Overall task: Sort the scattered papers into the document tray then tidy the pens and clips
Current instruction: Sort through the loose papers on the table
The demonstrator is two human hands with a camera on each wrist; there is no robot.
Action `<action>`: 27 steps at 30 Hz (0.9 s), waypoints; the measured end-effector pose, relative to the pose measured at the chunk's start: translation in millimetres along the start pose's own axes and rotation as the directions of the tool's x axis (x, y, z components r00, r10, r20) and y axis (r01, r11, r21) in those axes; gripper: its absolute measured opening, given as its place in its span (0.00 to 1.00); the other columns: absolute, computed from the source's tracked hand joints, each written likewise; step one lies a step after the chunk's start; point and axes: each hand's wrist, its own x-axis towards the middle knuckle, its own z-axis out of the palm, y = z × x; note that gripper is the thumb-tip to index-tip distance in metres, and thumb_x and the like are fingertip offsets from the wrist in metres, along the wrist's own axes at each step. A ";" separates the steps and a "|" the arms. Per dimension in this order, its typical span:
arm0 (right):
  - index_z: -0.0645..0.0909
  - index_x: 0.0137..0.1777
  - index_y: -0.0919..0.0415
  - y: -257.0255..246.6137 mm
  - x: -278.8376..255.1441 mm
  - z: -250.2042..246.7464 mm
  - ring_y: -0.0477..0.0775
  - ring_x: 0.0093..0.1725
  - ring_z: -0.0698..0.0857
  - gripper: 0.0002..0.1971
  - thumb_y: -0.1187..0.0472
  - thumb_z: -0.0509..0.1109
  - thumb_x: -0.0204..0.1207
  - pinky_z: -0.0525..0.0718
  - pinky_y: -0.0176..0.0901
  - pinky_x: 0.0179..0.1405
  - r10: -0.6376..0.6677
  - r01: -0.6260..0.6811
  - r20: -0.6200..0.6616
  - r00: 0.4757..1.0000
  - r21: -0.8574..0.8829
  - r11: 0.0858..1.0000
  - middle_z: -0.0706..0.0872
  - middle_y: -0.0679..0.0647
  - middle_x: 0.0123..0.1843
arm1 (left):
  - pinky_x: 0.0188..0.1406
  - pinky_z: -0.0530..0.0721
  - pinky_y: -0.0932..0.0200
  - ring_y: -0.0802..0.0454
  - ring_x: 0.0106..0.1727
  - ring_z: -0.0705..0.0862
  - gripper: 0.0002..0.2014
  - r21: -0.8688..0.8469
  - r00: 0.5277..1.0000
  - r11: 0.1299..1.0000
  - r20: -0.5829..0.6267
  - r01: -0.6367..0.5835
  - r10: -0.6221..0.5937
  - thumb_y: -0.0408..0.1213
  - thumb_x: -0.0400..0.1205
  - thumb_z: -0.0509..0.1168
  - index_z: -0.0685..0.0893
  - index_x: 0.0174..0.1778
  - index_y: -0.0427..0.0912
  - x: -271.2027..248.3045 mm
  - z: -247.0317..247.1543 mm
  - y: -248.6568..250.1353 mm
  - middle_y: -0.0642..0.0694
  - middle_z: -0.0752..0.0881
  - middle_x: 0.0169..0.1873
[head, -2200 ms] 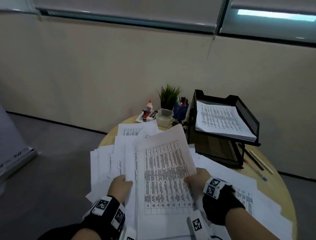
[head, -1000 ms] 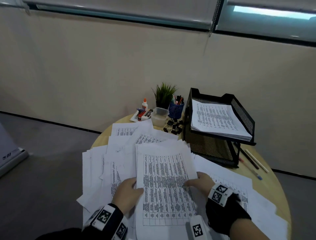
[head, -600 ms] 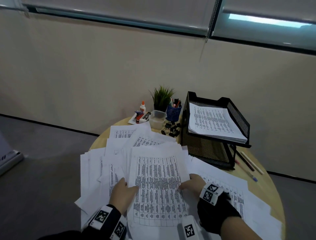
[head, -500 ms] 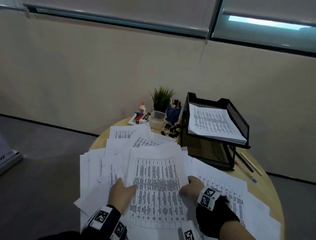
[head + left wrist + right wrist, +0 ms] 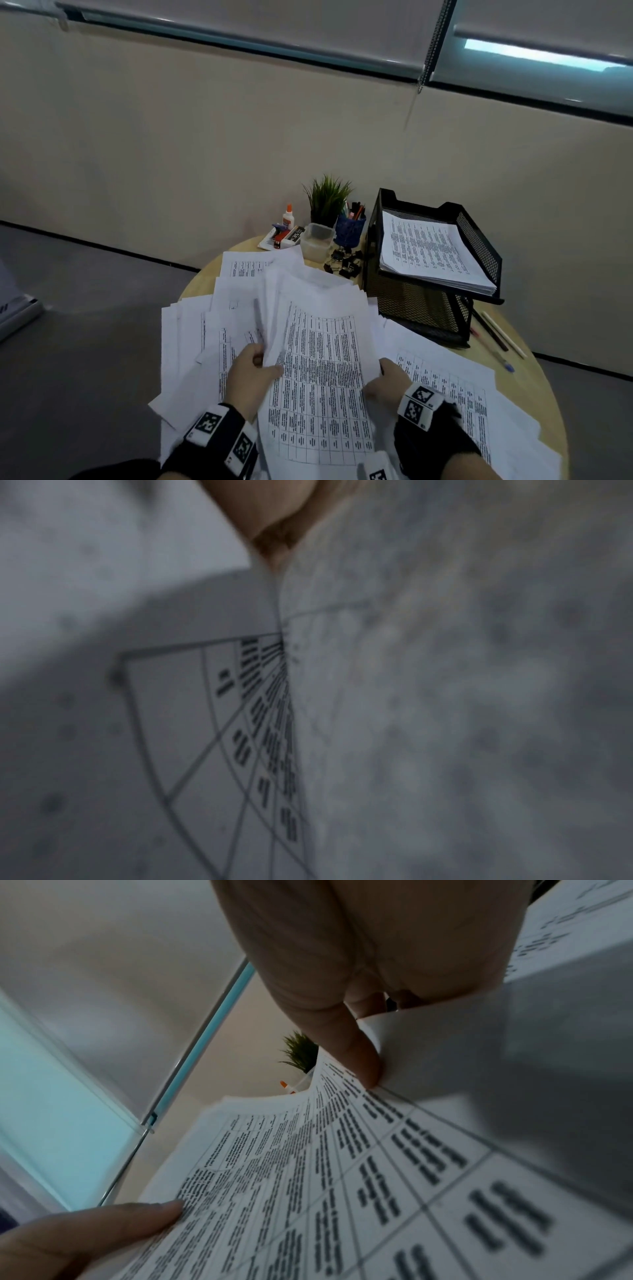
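my left hand (image 5: 248, 375) and right hand (image 5: 385, 380) each pinch a side edge of the printed stack (image 5: 318, 377), lifted off the scattered papers (image 5: 191, 342) on the near table (image 5: 534, 377); far right stands the document tray (image 5: 479, 240), pens (image 5: 493, 334) beside it, clips (image 5: 344, 263) to its left.

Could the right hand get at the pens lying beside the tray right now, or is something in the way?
Probably not yet. The right hand grips the sheaf of papers together with the left hand, so it is occupied. The pens lie uncovered on the table right of the tray, so the path looks free.
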 end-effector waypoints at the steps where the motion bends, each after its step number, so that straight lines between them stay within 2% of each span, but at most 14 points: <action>1: 0.72 0.48 0.65 1.5 -1.2 -0.4 0.56 0.46 0.78 0.08 0.68 0.68 0.73 0.74 0.37 0.33 -0.006 0.005 0.011 1.000 0.032 0.999 0.78 0.60 0.47 | 0.55 0.84 0.47 0.41 0.51 0.85 0.17 -0.012 1.000 1.000 0.013 0.001 -0.001 0.23 0.74 0.71 0.80 0.58 0.35 -1.1 1.1 0.7 0.38 0.86 0.51; 3: 0.74 0.55 0.70 4.5 -4.1 -1.8 0.60 0.53 0.83 0.13 0.69 0.69 0.73 0.80 0.41 0.42 -0.018 0.016 0.011 1.000 0.105 0.994 0.82 0.66 0.54 | 0.62 0.77 0.51 0.42 0.60 0.81 0.26 0.004 0.997 1.000 0.078 0.022 -0.023 0.25 0.77 0.69 0.71 0.71 0.33 -4.6 1.9 3.2 0.38 0.80 0.63; 4: 0.74 0.57 0.71 6.5 -5.0 -2.3 0.61 0.55 0.83 0.14 0.70 0.70 0.73 0.82 0.44 0.46 -0.026 0.026 0.004 1.000 0.141 0.990 0.83 0.66 0.57 | 0.64 0.74 0.56 0.46 0.62 0.78 0.30 0.018 0.995 1.000 0.103 0.010 -0.012 0.25 0.79 0.67 0.65 0.76 0.34 -8.4 1.6 4.9 0.40 0.76 0.67; 7: 0.76 0.55 0.68 11.6 -11.1 -4.1 0.62 0.53 0.84 0.12 0.71 0.70 0.72 0.84 0.50 0.51 -0.041 0.040 -0.003 0.999 0.259 0.965 0.85 0.66 0.55 | 0.60 0.67 0.66 0.58 0.60 0.72 0.31 -0.006 0.983 0.994 0.148 -0.109 0.109 0.24 0.82 0.62 0.60 0.80 0.40 -13.8 1.7 8.0 0.47 0.72 0.72; 10: 0.78 0.53 0.65 17.9 -20.6 -8.2 0.65 0.49 0.86 0.12 0.72 0.72 0.70 0.85 0.60 0.56 -0.038 0.059 -0.052 0.998 0.502 0.863 0.87 0.65 0.49 | 0.74 0.60 0.60 0.57 0.74 0.65 0.33 -0.080 0.971 0.987 0.182 -0.143 0.155 0.28 0.82 0.63 0.57 0.82 0.47 -20.0 -1.8 13.0 0.62 0.61 0.70; 11: 0.78 0.54 0.65 19.0 -24.7 -10.7 0.65 0.48 0.86 0.13 0.73 0.72 0.70 0.86 0.61 0.53 -0.046 0.073 -0.060 0.997 0.589 0.805 0.87 0.65 0.48 | 0.78 0.61 0.54 0.55 0.76 0.66 0.32 -0.104 0.964 0.981 0.194 -0.165 0.183 0.29 0.82 0.64 0.60 0.81 0.50 -21.1 -3.8 14.6 0.62 0.61 0.74; 12: 0.78 0.55 0.66 19.9 -29.2 -14.0 0.64 0.46 0.86 0.14 0.74 0.72 0.70 0.87 0.58 0.49 -0.066 0.085 -0.054 0.996 0.669 0.738 0.86 0.65 0.49 | 0.77 0.65 0.47 0.52 0.74 0.72 0.30 -0.124 0.955 0.975 0.211 -0.184 0.207 0.29 0.82 0.64 0.65 0.78 0.52 -21.5 -6.2 16.2 0.56 0.67 0.76; 14: 0.76 0.57 0.66 20.4 -39.5 -21.2 0.61 0.43 0.85 0.15 0.75 0.71 0.72 0.86 0.49 0.37 -0.118 0.097 -0.028 0.993 0.767 0.634 0.85 0.64 0.51 | 0.69 0.77 0.44 0.50 0.64 0.83 0.25 -0.154 0.940 0.964 0.235 -0.217 0.249 0.25 0.81 0.63 0.72 0.72 0.51 -23.9 -10.3 21.9 0.48 0.83 0.65; 16: 0.74 0.60 0.63 22.1 -47.1 -28.8 0.60 0.44 0.86 0.19 0.75 0.72 0.71 0.85 0.46 0.34 -0.159 0.094 -0.001 0.987 0.811 0.577 0.86 0.61 0.53 | 0.65 0.80 0.44 0.46 0.60 0.85 0.26 -0.178 0.934 0.957 0.236 -0.228 0.267 0.23 0.80 0.63 0.73 0.72 0.48 -25.3 -14.3 27.3 0.45 0.85 0.61; 18: 0.72 0.65 0.57 25.8 -48.2 -33.0 0.61 0.49 0.87 0.27 0.75 0.75 0.69 0.85 0.49 0.38 -0.170 0.067 0.033 0.985 0.831 0.552 0.87 0.60 0.57 | 0.62 0.82 0.44 0.42 0.57 0.85 0.24 -0.155 0.916 0.947 0.249 -0.282 0.313 0.23 0.80 0.64 0.75 0.69 0.49 -28.9 -18.2 33.0 0.41 0.85 0.61; 20: 0.68 0.70 0.53 27.9 -47.1 -35.9 0.61 0.55 0.86 0.34 0.71 0.78 0.67 0.82 0.49 0.43 -0.147 0.069 0.019 0.989 0.818 0.570 0.83 0.57 0.63 | 0.55 0.83 0.52 0.44 0.56 0.85 0.22 -0.131 0.898 0.929 0.241 -0.346 0.368 0.23 0.79 0.64 0.76 0.65 0.51 -33.8 -22.6 38.3 0.44 0.86 0.57; 23: 0.65 0.73 0.50 29.2 -47.8 -41.3 0.56 0.64 0.80 0.44 0.57 0.84 0.59 0.76 0.48 0.53 -0.136 0.106 -0.026 0.990 0.779 0.618 0.75 0.53 0.68 | 0.44 0.84 0.67 0.59 0.51 0.87 0.21 -0.134 0.860 0.893 0.240 -0.429 0.450 0.23 0.79 0.65 0.77 0.60 0.53 -45.4 -30.5 48.5 0.59 0.89 0.48; 25: 0.64 0.74 0.48 28.3 -51.6 -45.3 0.55 0.68 0.76 0.52 0.50 0.85 0.48 0.74 0.52 0.62 -0.179 0.111 -0.002 0.984 0.792 0.600 0.72 0.51 0.70 | 0.42 0.83 0.66 0.63 0.48 0.86 0.20 -0.113 0.834 0.871 0.253 -0.477 0.490 0.27 0.78 0.68 0.77 0.59 0.57 -51.1 -35.8 55.6 0.63 0.88 0.47; 27: 0.66 0.74 0.51 25.1 -57.5 -49.5 0.56 0.69 0.77 0.52 0.52 0.86 0.47 0.75 0.57 0.69 -0.248 0.100 0.056 0.967 0.815 0.570 0.74 0.50 0.72 | 0.42 0.85 0.66 0.64 0.48 0.86 0.23 -0.115 0.816 0.858 0.267 -0.501 0.513 0.27 0.78 0.69 0.75 0.61 0.58 -54.3 -39.1 63.1 0.64 0.88 0.48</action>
